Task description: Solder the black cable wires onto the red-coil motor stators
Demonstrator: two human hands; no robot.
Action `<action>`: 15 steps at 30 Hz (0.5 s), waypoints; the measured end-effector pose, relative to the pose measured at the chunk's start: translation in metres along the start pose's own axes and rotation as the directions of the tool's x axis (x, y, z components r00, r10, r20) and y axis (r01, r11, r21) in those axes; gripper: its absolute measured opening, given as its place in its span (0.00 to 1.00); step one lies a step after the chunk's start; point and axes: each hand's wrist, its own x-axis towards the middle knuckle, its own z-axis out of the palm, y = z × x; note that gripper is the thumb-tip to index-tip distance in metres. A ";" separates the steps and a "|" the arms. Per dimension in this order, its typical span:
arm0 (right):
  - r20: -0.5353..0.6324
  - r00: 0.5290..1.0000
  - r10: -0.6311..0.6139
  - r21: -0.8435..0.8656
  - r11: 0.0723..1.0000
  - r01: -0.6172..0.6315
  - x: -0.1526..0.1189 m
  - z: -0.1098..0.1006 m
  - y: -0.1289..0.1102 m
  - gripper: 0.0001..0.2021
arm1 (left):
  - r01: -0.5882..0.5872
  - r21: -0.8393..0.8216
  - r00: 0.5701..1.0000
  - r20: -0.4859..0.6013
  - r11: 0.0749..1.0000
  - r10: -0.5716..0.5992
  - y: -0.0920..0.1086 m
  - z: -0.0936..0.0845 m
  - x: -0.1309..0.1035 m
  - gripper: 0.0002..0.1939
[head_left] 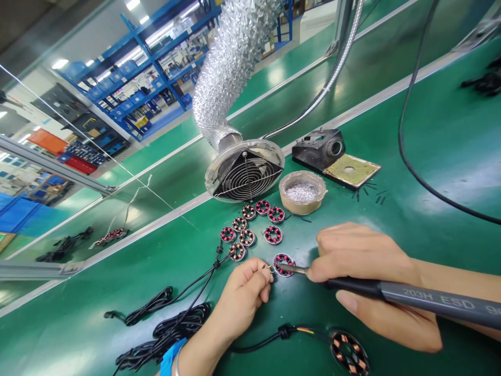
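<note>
Soldering iron in right hand | tip touching coil ring | left hand pinching wire

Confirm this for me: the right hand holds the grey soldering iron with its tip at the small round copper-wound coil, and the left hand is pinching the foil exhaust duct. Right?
Not quite. The head view shows the left hand pinching fine wire ends beside the small round copper-wound coil, not the foil exhaust duct, which hangs apart over the green mat. The rest stands: the right hand holds the grey soldering iron with its tip at that coil.
</note>
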 end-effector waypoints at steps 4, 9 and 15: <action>0.001 1.000 -0.006 -0.016 1.000 0.006 0.000 0.004 0.003 0.09 | 0.000 -0.006 1.000 -0.002 1.000 0.000 0.000 0.000 0.000 0.22; -0.056 0.990 -0.130 -0.304 0.947 0.107 0.003 -0.016 0.008 0.13 | -0.025 -0.029 1.000 -0.014 0.999 0.025 -0.007 -0.001 0.002 0.22; -0.079 0.995 0.063 -0.605 0.790 -0.098 0.011 -0.050 0.007 0.15 | -0.058 -0.029 0.998 -0.029 0.998 0.057 -0.011 0.000 0.004 0.21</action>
